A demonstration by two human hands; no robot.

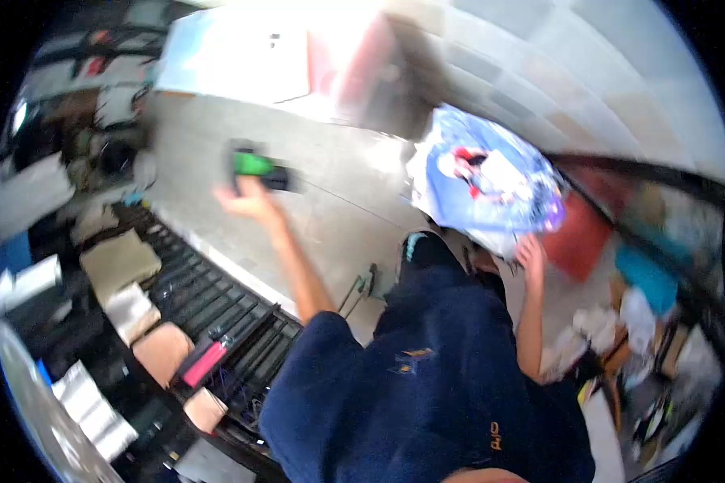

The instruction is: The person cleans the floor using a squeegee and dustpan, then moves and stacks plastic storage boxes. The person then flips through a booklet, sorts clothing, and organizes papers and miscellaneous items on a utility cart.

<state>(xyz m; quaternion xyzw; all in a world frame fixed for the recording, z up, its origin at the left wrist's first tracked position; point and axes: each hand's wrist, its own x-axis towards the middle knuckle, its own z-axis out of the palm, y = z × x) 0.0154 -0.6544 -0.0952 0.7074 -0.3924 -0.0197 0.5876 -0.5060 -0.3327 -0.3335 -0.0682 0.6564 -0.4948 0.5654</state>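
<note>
My left hand [254, 201] is stretched forward over the floor, its thumb out to the side. Its fingers meet a green and black object [254, 164] and seem closed on it; blur hides the object's kind. To the right, my right hand [531, 254] has its fingers at the near edge of a shiny blue and white bag [479, 181] with a red and white printed picture, and appears to grip that edge. The bag stands close in front of my legs.
Grey floor [330, 193] lies ahead, with a bright white box-like shape [234, 60] beyond. At left is a black slatted rack [209, 278] among boxes. A red panel [592, 229], a dark bar [652, 177] and piled bags [640, 318] stand at right.
</note>
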